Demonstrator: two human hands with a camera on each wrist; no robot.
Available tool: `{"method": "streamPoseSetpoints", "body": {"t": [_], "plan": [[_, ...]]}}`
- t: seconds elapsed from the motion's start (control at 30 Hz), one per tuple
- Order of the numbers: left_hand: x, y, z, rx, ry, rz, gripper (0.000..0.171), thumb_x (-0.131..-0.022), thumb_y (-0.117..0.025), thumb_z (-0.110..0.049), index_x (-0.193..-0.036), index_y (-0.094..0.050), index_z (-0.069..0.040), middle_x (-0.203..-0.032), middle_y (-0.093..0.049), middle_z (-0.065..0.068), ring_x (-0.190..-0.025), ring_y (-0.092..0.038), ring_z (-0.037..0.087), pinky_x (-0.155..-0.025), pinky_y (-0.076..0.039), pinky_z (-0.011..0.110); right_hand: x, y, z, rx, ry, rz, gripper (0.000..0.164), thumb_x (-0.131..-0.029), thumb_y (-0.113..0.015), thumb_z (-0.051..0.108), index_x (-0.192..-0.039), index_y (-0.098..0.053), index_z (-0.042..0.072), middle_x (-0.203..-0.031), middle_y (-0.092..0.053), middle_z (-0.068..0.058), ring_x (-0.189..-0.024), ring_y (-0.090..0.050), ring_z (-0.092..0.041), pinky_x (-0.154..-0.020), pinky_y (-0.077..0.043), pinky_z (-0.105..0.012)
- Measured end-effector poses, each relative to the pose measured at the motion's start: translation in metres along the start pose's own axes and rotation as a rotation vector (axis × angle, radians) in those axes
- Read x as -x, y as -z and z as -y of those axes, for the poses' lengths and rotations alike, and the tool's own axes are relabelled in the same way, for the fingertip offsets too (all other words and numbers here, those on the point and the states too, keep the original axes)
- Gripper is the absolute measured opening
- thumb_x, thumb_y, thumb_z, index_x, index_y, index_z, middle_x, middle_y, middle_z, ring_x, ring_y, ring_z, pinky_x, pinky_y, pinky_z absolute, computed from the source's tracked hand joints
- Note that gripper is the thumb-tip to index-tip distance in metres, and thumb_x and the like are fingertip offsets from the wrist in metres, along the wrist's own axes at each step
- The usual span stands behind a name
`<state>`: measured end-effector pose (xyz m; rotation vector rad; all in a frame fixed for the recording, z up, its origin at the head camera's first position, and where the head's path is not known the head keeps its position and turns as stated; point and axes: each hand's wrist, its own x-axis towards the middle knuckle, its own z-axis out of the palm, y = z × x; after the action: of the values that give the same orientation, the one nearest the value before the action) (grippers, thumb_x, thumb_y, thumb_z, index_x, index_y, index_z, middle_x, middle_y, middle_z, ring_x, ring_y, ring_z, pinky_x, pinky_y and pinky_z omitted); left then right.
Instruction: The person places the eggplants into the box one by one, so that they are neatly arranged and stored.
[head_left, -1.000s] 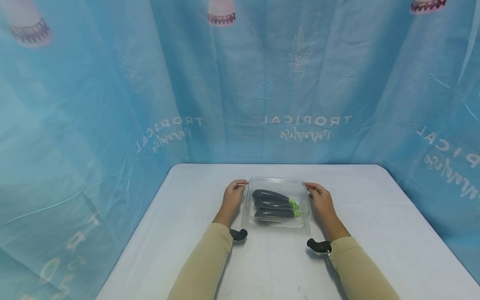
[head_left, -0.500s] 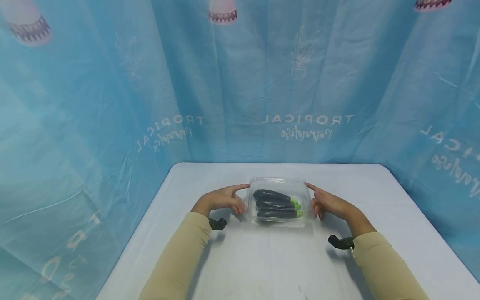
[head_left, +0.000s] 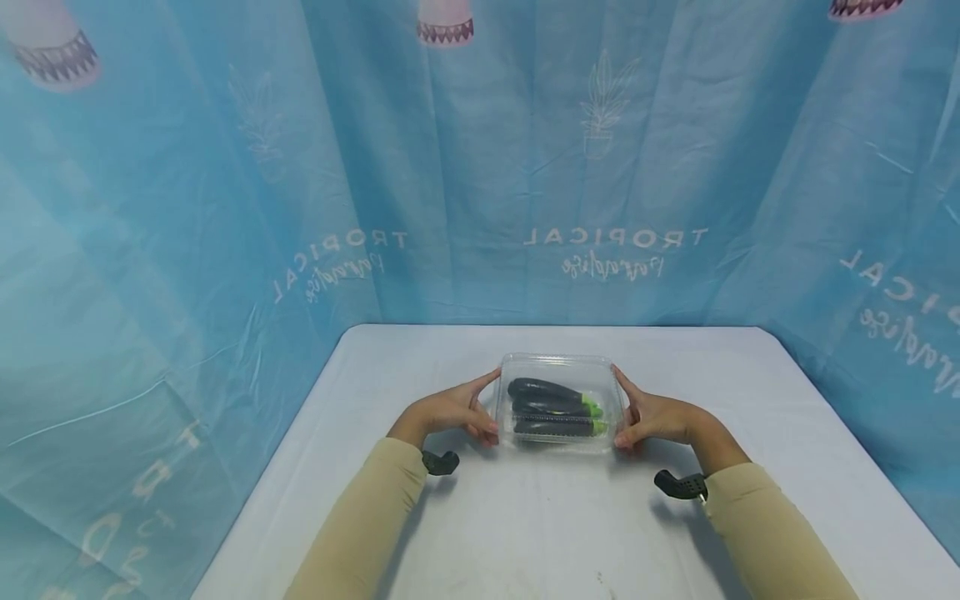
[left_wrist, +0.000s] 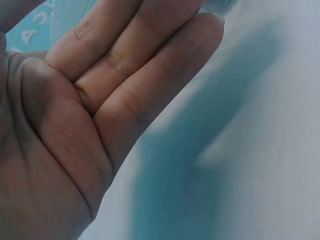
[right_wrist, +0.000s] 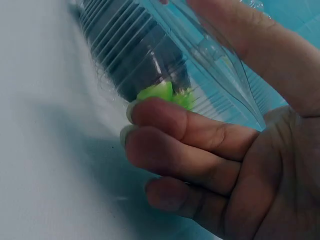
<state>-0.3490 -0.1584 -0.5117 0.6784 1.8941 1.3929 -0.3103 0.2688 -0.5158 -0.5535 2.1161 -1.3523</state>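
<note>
A clear plastic clamshell container (head_left: 558, 362) with its lid down stands on the white table, and several dark eggplants (head_left: 551, 408) with green caps lie inside. My left hand (head_left: 450, 411) holds its left side, index finger at the far corner and thumb side at the near corner. On the other side my right hand (head_left: 660, 417) spans the edge likewise, thumb at the near corner. The right wrist view shows the ribbed container wall (right_wrist: 120, 30) beside bent fingers. In the left wrist view, the palm and fingers (left_wrist: 130, 100) fill the left, and the container is mostly hidden.
The white table (head_left: 555, 533) has rounded far corners. Blue printed curtains (head_left: 480, 167) enclose it at the back and both sides. A black wrist mount (head_left: 440, 462) sits on the left wrist and another black mount (head_left: 678, 485) on the right.
Both hands have shifted from pinching the far corners to spanning the sides, with wrists swung outward. Since half a second ago, the thumbs have come to the near corners. The container has barely moved.
</note>
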Motion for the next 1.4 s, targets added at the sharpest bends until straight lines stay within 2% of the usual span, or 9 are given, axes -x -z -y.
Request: {"method": "streamPoseSetpoints", "body": {"t": [0.23,0.43,0.57,0.9,1.13,1.4], "plan": [[-0.003,-0.004,0.004,0.026,-0.012,-0.033,0.116,-0.091,-0.08,0.0,-0.171,-0.001,-0.029,-0.098,-0.075,0.027,-0.088,-0.076,0.04,-0.083,-0.065,0.047,0.002,-0.004,0.002,-0.047,-0.041,-0.019,0.142,-0.086,-0.088,0.018,-0.16,0.032,0.031,-0.091,-0.071,-0.024,-0.082,-0.072,-0.04,-0.076,-0.063,-0.049],[-0.002,-0.007,0.008,0.091,-0.026,-0.06,0.118,-0.088,-0.083,0.0,-0.171,-0.004,-0.029,-0.097,-0.075,0.029,-0.086,-0.076,0.038,-0.084,-0.064,0.048,0.002,-0.006,0.001,-0.102,-0.05,0.006,0.14,-0.09,-0.084,0.011,-0.158,0.035,0.035,-0.093,-0.071,-0.028,-0.083,-0.072,-0.043,-0.077,-0.064,-0.053],[-0.001,-0.009,0.009,0.097,-0.033,-0.062,0.119,-0.087,-0.084,0.0,-0.171,-0.005,-0.029,-0.096,-0.074,0.031,-0.083,-0.076,0.038,-0.083,-0.065,0.049,0.002,-0.007,0.001,-0.135,-0.053,0.014,0.139,-0.09,-0.082,0.007,-0.158,0.035,0.036,-0.092,-0.072,-0.029,-0.08,-0.073,-0.041,-0.075,-0.064,-0.055],[0.0,-0.014,0.009,0.138,-0.044,-0.069,0.119,-0.088,-0.08,0.004,-0.171,-0.003,-0.03,-0.099,-0.073,0.031,-0.091,-0.076,0.043,-0.086,-0.063,0.052,0.003,-0.008,0.003,-0.17,0.005,0.007,0.137,-0.09,-0.08,-0.003,-0.16,0.033,0.029,-0.083,-0.071,-0.024,-0.066,-0.07,-0.026,-0.068,-0.065,-0.046],[0.0,-0.015,0.009,0.12,-0.066,-0.064,0.12,-0.088,-0.081,0.002,-0.171,0.0,-0.028,-0.099,-0.073,0.031,-0.089,-0.076,0.042,-0.085,-0.064,0.051,0.004,-0.005,0.003,-0.189,0.005,0.011,0.135,-0.09,-0.079,-0.005,-0.161,0.031,0.03,-0.08,-0.07,-0.024,-0.063,-0.069,-0.025,-0.066,-0.064,-0.044],[0.001,-0.015,0.011,0.121,-0.055,-0.077,0.119,-0.089,-0.08,0.003,-0.171,0.0,-0.029,-0.1,-0.074,0.03,-0.09,-0.076,0.042,-0.085,-0.064,0.051,0.005,-0.009,-0.001,-0.202,0.035,0.001,0.132,-0.092,-0.077,-0.006,-0.162,0.029,0.03,-0.081,-0.071,-0.025,-0.062,-0.068,-0.024,-0.065,-0.064,-0.043]]}}
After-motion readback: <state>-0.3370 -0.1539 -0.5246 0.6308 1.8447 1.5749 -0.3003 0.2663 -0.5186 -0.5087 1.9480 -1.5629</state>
